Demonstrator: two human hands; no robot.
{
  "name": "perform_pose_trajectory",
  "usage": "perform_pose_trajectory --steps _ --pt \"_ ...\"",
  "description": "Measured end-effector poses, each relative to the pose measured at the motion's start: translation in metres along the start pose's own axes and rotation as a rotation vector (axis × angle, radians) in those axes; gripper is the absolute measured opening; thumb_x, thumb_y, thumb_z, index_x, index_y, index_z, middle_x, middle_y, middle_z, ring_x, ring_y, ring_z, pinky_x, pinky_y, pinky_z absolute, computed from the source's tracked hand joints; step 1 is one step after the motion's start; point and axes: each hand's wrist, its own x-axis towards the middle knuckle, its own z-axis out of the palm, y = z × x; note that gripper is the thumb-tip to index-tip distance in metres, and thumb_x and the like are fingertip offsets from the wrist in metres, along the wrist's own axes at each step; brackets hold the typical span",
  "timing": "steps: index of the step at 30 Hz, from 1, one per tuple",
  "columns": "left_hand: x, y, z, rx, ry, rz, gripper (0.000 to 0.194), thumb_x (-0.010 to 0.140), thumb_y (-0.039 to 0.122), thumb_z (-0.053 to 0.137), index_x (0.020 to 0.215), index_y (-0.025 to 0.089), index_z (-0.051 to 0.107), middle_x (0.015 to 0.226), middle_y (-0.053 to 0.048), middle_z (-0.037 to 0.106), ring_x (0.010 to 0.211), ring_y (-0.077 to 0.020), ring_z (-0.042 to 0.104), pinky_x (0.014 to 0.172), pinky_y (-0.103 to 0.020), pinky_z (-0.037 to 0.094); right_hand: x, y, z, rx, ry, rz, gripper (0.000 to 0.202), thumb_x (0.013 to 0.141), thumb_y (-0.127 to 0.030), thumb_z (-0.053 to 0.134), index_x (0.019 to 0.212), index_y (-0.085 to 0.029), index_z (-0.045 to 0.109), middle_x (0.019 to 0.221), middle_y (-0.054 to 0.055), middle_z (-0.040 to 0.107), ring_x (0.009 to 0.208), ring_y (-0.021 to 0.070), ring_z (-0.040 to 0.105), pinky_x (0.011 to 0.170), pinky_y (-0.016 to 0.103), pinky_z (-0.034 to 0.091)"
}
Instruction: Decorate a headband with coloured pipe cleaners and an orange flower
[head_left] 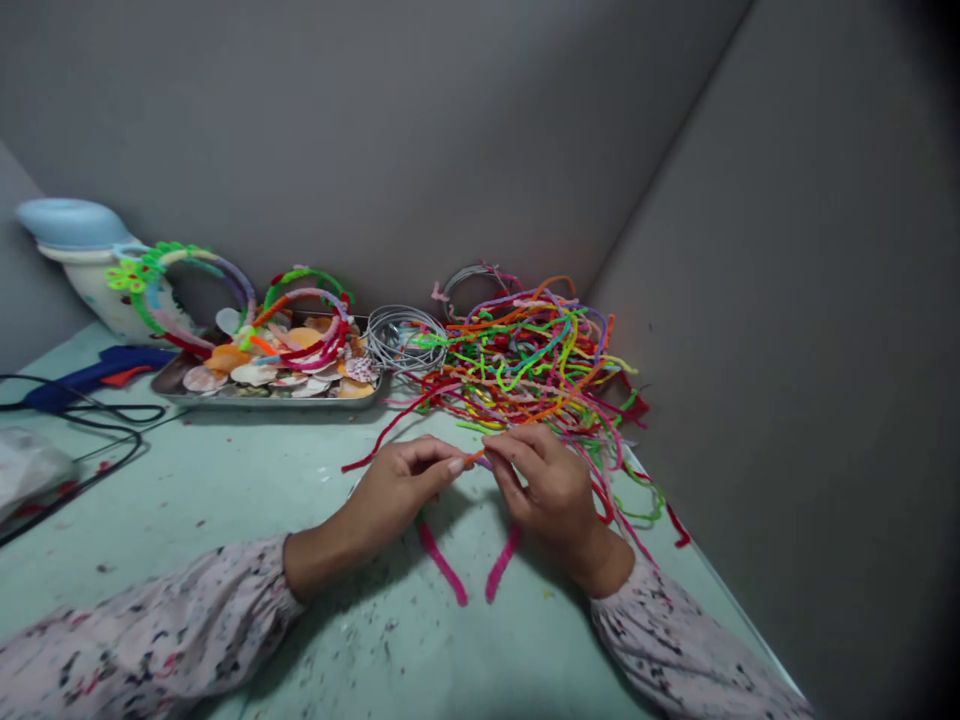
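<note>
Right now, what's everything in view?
Walls: three, grey, around
Table: one, green, beneath
Container: one, white-blue, left
Tool: one, blue, left
Cable: uncounted, black, left
Bundle: one, white, left
Tray: one, silver, left
Shells: many, mixed, in tray
Hoops: three, multicoloured, left
Wire coils: two, grey, back
Fuzzy stems: many, mixed, right
Strand: one, orange, central
Fuzzy ends: two, pink, below
Sleeves: two, pinkish, bottom
Left grip: one, bare, centre
Right grip: one, bare, centre

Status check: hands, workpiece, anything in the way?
Left hand and right hand: both pinching orange strand. Pink fuzzy ends visible below, angled toward each other. Tangled strand pile close beyond; nothing seen blocking the pinch.
</note>
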Motion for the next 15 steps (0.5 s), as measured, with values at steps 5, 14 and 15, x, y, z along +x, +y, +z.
perform_pose_trajectory --steps 5,14,15 --pt "-0.005 0.004 -0.001 -0.027 -0.032 0.048 0.014 0.083 0.027 0.059 0.086 0.017 0.068 0.075 0.001 0.053 0.066 -0.0111 0.044 0.06 -0.024 0.034 0.006 -0.005 -0.011 -0.086 -0.007 -0.035 0.02 0.084 -0.014 0.06 0.102 -0.018 0.067 0.089 0.008 0.064 0.082 0.0188 0.061 0.071 0.031 0.051" --pt "-0.006 0.009 0.0 0.03 -0.039 0.121 0.014 0.084 0.026 0.058 0.088 0.017 0.068 0.079 -0.001 0.056 0.072 -0.0133 0.049 0.065 -0.025 0.036 0.017 -0.011 -0.023 -0.062 -0.035 0.007 0.017 0.085 -0.017 0.058 0.101 -0.019 0.065 0.094 0.009 0.064 0.088 0.0207 0.061 0.077 0.034 0.052" --pt "-0.006 0.01 0.0 0.046 -0.04 0.136 0.013 0.084 0.026 0.058 0.087 0.017 0.068 0.079 -0.001 0.057 0.073 -0.0139 0.05 0.066 -0.025 0.037 0.018 -0.012 -0.024 -0.044 -0.04 0.021 0.017 0.085 -0.016 0.058 0.1 -0.02 0.065 0.093 0.009 0.063 0.088 0.0206 0.06 0.077 0.034 0.052"
